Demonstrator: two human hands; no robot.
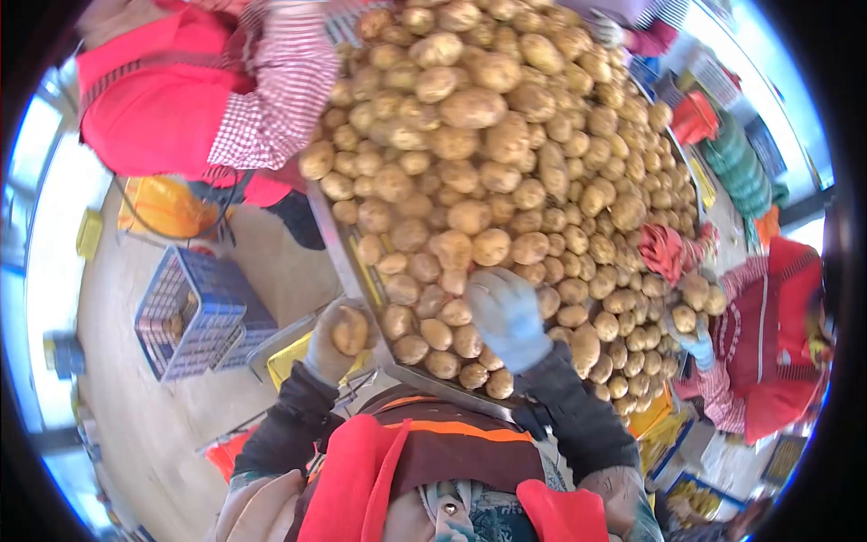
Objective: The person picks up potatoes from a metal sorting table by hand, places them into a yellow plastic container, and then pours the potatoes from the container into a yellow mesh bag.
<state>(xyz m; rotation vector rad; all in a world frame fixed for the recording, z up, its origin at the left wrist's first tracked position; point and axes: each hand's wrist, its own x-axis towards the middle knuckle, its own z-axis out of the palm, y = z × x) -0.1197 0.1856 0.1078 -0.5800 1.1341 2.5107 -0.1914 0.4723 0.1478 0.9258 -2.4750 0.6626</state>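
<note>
A brown potato [349,331] lay in the left gloved hand [327,350], just outside the near-left corner of the metal-rimmed table [341,257], the fingers curled loosely about it. The right gloved hand [508,316] was over the near part of the table, blurred, reaching down onto the heap of potatoes [474,108]; whether it had hold of one could not be told. That heap spread over most of the table, deepest toward the far end and thinner by the near rim. Judging by this, much of the work was left: one potato was off the table in the left hand, while the great bulk lay piled. To the left of the table stood a blue plastic crate [191,316], with what looked like a few potatoes inside. Along the table's far-left side was a co-worker in red [153,117]; at its right side, another co-worker [772,352] had some potatoes [684,318] at a blue-gloved hand [700,350]. Beyond the table's right edge lay green mesh sacking [739,167].
</note>
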